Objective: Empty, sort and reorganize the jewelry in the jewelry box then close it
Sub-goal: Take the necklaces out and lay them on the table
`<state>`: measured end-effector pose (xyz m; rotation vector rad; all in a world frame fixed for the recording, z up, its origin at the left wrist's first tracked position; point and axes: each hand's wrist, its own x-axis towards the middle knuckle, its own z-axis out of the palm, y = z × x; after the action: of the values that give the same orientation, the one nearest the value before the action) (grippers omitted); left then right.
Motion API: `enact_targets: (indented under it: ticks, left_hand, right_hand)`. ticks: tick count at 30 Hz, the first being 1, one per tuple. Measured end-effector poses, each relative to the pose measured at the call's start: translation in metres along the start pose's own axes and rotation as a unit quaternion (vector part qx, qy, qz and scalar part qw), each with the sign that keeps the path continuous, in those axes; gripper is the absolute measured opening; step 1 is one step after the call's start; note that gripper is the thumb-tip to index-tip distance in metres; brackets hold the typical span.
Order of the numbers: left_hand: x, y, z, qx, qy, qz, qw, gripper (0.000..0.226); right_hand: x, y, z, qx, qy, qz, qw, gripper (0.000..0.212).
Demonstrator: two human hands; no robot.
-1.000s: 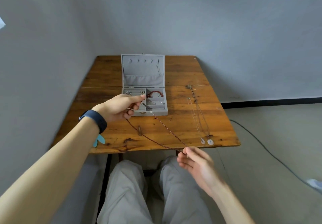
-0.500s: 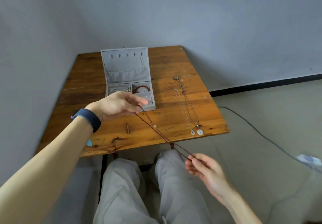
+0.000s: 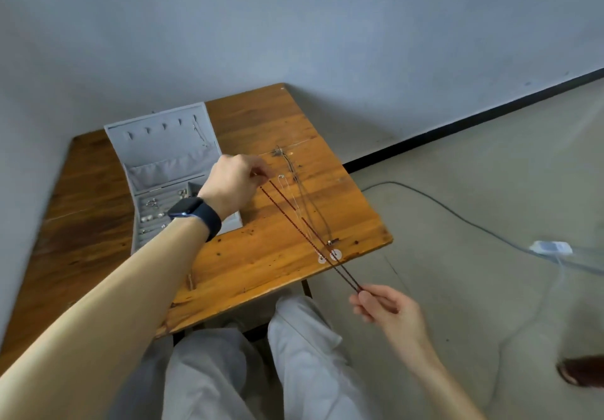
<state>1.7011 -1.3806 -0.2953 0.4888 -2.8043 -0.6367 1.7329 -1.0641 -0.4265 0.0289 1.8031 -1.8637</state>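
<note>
Now, left hand [image 3: 236, 183]: reached out over the table, fingers curled, pinching the far end of the red bead necklace [image 3: 302, 234]; it sits just right of the jewelry box.
Right hand [image 3: 387, 309]: held off the near edge of the table, above the person's right knee, thumb and fingertips pinching the near end of the same necklace.
Necklace: doubled into two strands running side by side, drawn straight between the two hands, slanting across the right part of the table. Whether it touches the wood, I cannot tell.
Jewelry box [image 3: 170, 154]: grey, open, lid standing upright, on the far left part of the table near the wall. Lid lining shows a row of small hooks, a pocket below them, and a thin chain hanging at the right end.
Box base: ridged compartments holding small silvery pieces [image 3: 151, 204]; the right part is hidden behind the left wrist.
Table [image 3: 261, 262]: worn orange-brown wood.
Silver chains [image 3: 302, 197]: laid lengthwise on the right side of the table, under the line of the red strands.
Round pendants [image 3: 335, 254]: two pale discs, side by side, close to the near right edge.
Wristwatch [image 3: 195, 215]: dark band, on the left wrist.
Floor: a cable [image 3: 457, 214] running to a white adapter [image 3: 551, 247].
</note>
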Motion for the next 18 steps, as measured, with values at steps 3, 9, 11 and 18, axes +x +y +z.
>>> enact_targets:
  ticks: [3, 9, 11, 18]
  left_hand:
    - [0.028, 0.009, 0.017, -0.009, 0.012, 0.000, 1.000, 0.015]
    - [0.077, 0.020, 0.055, -0.068, 0.015, -0.041, 0.997, 0.013]
    - [0.089, 0.018, 0.067, -0.057, 0.003, -0.040, 0.998, 0.014]
    - [0.119, 0.009, 0.096, -0.017, -0.038, -0.007, 0.999, 0.016]
  right_hand:
    - [0.008, -0.008, 0.004, 0.011, 0.041, -0.001, 0.999, 0.010]
    - [0.033, -0.020, 0.013, -0.029, 0.093, -0.007, 0.995, 0.005]
    - [0.042, -0.021, 0.015, -0.046, 0.103, -0.010, 0.994, 0.005]
    - [0.057, -0.022, 0.024, -0.134, 0.136, -0.060, 0.980, 0.009]
